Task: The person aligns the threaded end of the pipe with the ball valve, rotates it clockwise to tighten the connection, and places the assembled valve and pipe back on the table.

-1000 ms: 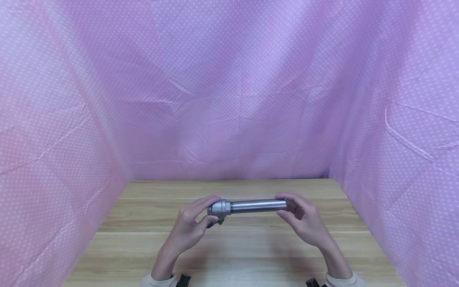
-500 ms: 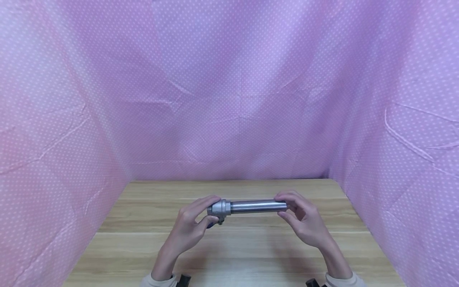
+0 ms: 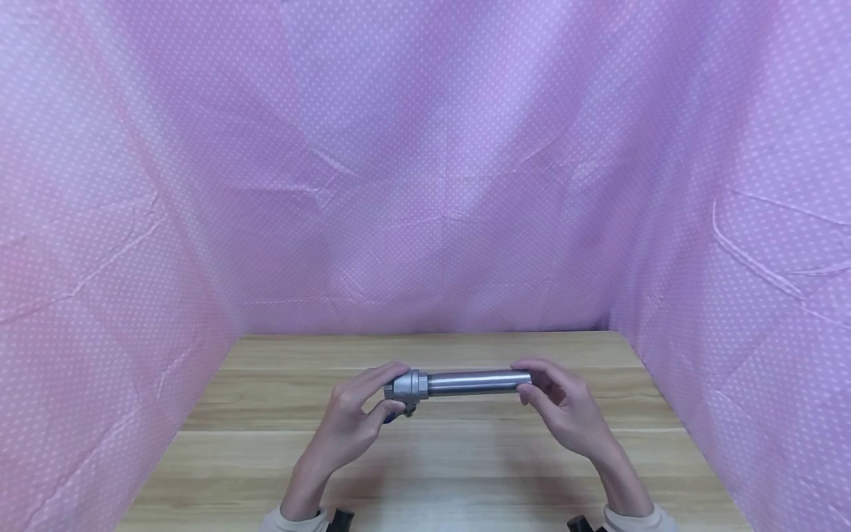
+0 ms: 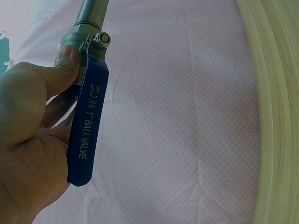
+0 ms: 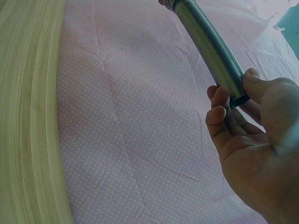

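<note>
My left hand [image 3: 352,417] grips a silver ball valve [image 3: 410,385], thumb on the near side and fingers over the top. In the left wrist view the valve's blue lever handle [image 4: 88,121], lettered "SS 1" BALL VALVE", runs back alongside the palm. A smooth steel pipe [image 3: 475,381] extends rightward from the valve, its threaded end [image 4: 88,22] at the valve's mouth. At the pipe's far end my right hand [image 3: 565,410] pinches it between thumb and fingertips; the right wrist view shows the open dark end [image 5: 240,100] between them. Valve and pipe are held level above the table.
A light wood-grain table [image 3: 425,473] lies beneath the hands. Pink dotted cloth [image 3: 425,185] hangs behind it and along both sides. Black wrist mounts [image 3: 341,519] sit by the pale sleeves [image 3: 641,519].
The right thumb and fingers have shifted slightly around the pipe's end, the thumb now higher on it. The left hand, valve and pipe stay in place.
</note>
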The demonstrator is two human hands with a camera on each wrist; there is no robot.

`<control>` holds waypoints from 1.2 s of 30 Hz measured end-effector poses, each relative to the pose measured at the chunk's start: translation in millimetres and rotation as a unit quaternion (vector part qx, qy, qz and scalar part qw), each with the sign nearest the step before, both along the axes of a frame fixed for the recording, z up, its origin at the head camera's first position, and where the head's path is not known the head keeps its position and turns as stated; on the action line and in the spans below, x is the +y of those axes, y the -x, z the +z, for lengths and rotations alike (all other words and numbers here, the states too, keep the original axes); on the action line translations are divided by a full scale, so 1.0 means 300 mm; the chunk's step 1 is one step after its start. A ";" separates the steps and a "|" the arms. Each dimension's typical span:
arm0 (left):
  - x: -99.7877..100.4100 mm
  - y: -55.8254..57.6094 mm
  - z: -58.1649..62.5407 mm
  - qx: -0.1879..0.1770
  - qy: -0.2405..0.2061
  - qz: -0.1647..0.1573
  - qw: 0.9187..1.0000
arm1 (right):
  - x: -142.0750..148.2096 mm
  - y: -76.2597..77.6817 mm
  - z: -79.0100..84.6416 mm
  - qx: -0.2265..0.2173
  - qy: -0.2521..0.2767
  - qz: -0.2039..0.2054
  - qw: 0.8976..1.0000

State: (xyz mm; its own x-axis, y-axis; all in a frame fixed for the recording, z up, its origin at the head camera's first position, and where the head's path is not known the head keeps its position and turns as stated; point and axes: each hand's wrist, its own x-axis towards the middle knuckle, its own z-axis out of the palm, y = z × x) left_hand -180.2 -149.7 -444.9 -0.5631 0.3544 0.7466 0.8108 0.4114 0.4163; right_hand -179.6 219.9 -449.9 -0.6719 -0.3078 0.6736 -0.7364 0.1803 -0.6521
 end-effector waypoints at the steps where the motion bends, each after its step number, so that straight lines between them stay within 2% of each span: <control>1: 0.000 0.000 0.000 -0.001 -0.001 -0.001 1.000 | 0.000 -0.001 0.001 -0.006 0.000 -0.001 1.000; 5: 0.000 -0.001 -0.001 -0.004 -0.004 -0.003 1.000 | -0.001 0.001 0.000 -0.020 0.009 0.015 1.000; 9: -0.001 -0.001 0.000 -0.004 -0.006 -0.005 1.000 | -0.004 0.009 -0.004 -0.006 0.037 0.066 0.997; 13: -0.001 0.000 0.001 0.001 -0.007 -0.005 1.000 | -0.006 0.011 -0.004 0.003 0.052 0.088 0.995; 26: 0.000 -0.001 0.002 0.004 -0.008 -0.007 1.000 | -0.007 0.008 -0.002 0.010 0.053 0.079 0.995; 36: -0.001 -0.004 0.002 0.007 -0.004 -0.004 1.000 | 0.001 -0.005 0.005 -0.011 0.017 0.033 0.999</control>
State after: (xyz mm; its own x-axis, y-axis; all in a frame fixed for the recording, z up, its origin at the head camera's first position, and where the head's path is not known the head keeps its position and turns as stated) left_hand -179.1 -150.0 -444.3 -0.5502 0.3520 0.7572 0.8195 0.4016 0.4088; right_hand -178.1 220.1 -448.3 -0.6650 -0.3295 0.6702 -0.7319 0.1093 -0.6726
